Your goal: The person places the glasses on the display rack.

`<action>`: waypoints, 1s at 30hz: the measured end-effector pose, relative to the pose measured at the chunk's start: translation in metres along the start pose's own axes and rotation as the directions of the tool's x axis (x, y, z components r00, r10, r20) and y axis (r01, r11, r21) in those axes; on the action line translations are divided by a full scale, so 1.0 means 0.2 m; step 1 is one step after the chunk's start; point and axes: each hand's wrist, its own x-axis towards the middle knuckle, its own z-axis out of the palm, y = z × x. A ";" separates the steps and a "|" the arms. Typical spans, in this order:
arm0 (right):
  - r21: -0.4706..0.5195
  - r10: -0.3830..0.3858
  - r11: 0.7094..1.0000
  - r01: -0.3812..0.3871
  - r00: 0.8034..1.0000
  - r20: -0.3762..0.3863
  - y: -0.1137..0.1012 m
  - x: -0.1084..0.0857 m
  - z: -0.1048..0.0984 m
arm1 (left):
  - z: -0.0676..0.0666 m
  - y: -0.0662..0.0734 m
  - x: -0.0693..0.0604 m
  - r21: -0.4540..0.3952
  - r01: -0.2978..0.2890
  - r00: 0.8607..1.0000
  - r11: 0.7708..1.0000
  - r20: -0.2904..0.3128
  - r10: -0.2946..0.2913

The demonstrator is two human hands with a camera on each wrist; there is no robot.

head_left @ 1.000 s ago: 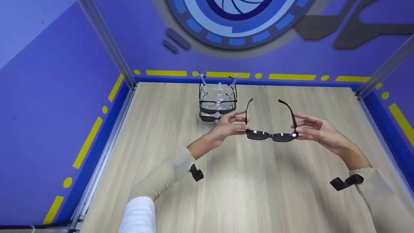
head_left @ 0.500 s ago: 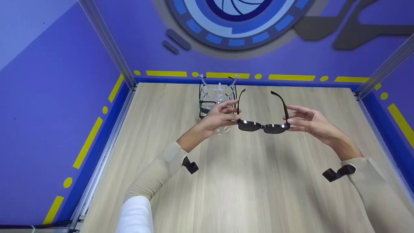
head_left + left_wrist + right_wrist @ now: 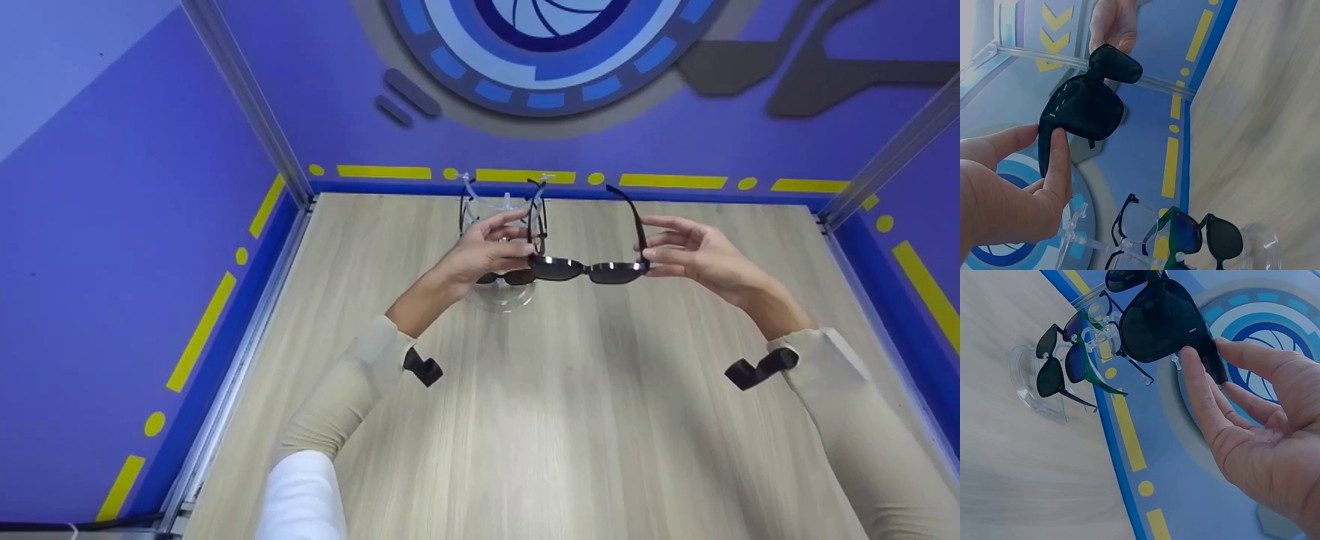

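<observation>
Black sunglasses point(image 3: 615, 273) are held in the air with both temples unfolded and pointing to the back wall. My left hand point(image 3: 489, 251) pinches the left hinge corner between thumb and fingers. At the opposite hinge my right hand point(image 3: 694, 255) does the same. Behind the left hand stands a clear display stand point(image 3: 504, 301), partly hidden. In the right wrist view it bears dark sunglasses point(image 3: 1050, 377) lowest, a green-framed pair point(image 3: 1076, 363) above them, and thin-rimmed clear glasses point(image 3: 1107, 341) higher up. The left wrist view shows the held sunglasses point(image 3: 1084, 107) above and apart from the stand.
A light wooden tabletop point(image 3: 525, 420) lies under the arms. Blue printed panels point(image 3: 637, 142) close off its back and sides, with metal corner posts point(image 3: 255, 97). Black wrist mounts point(image 3: 424, 367) hang at both sleeves.
Both hands have carried the sunglasses left and away from the body, toward the stand. The left hand now covers much of the stand. The grip on the sunglasses looks the same.
</observation>
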 end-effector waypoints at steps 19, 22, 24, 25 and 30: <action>0.117 -0.006 0.993 0.008 1.000 -0.017 -0.09 0.19 0.17 | -0.19 0.12 -0.03 -0.010 -0.072 0.994 0.997 -0.077 0.071; 0.131 -0.001 0.991 0.001 1.000 -0.005 -0.11 0.24 0.19 | -0.23 0.13 -0.02 -0.022 -0.073 0.992 0.997 -0.108 0.070; 0.159 0.004 0.987 -0.004 1.000 -0.004 -0.12 0.27 0.20 | -0.25 0.14 -0.02 -0.034 -0.070 0.990 0.997 -0.127 0.066; 0.173 0.004 0.985 -0.004 1.000 -0.004 -0.13 0.29 0.21 | -0.26 0.15 -0.02 -0.040 -0.071 0.989 0.997 -0.132 0.065; 0.233 0.013 0.972 -0.006 1.000 -0.025 -0.16 0.33 0.22 | -0.28 0.17 0.00 -0.066 -0.088 0.986 0.994 -0.145 0.077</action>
